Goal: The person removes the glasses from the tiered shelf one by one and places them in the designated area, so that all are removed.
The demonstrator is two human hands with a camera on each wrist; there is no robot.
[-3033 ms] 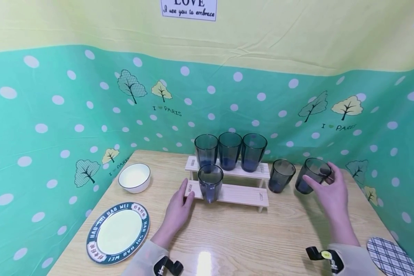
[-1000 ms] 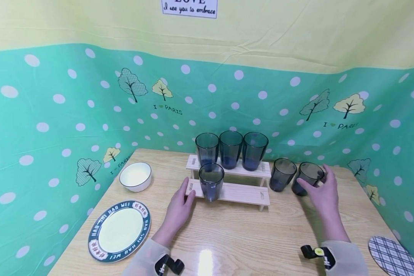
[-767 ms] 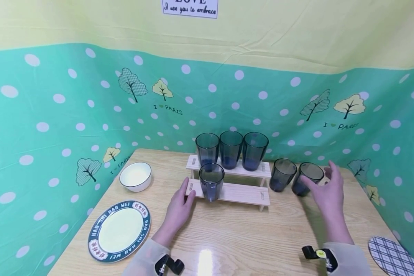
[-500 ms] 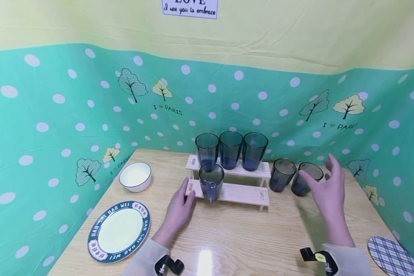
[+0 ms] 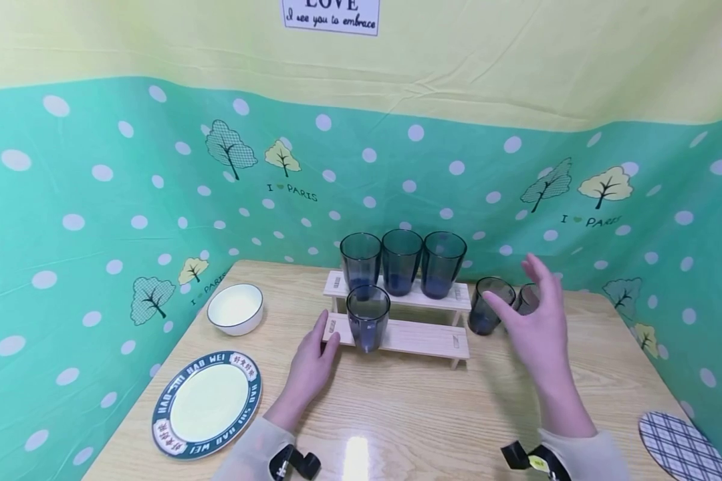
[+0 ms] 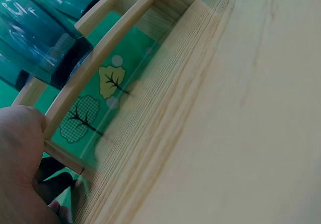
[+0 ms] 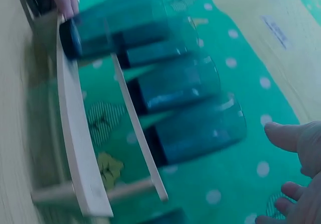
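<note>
A two-step wooden stand (image 5: 424, 339) carries dark tinted glasses. On its upper step are a left glass (image 5: 361, 257), a middle glass (image 5: 402, 264) and a right glass (image 5: 443, 264); one more glass (image 5: 368, 324) occupies the left part of the lower step. My left hand (image 5: 309, 366) holds the lower step's left end, thumb in front and other fingers behind the leg in the left wrist view. Right of the stand, a glass (image 5: 483, 322) stands upright on the table beside another glass (image 5: 526, 302), partly hidden by my right hand (image 5: 535, 334). That hand is empty, thumb and fingers spread apart.
A white bowl (image 5: 234, 314) and a plate (image 5: 207, 404) with a blue lettered rim are at the table's left. A round checked mat (image 5: 686, 444) lies at the right edge. Behind the wooden table (image 5: 409, 427) hangs a green dotted cloth (image 5: 313, 220).
My right hand slid the rightmost glass left, beside its neighbour, and let it go. Since then the hand has lifted away and moved left over the two glasses. The left hand stays put.
</note>
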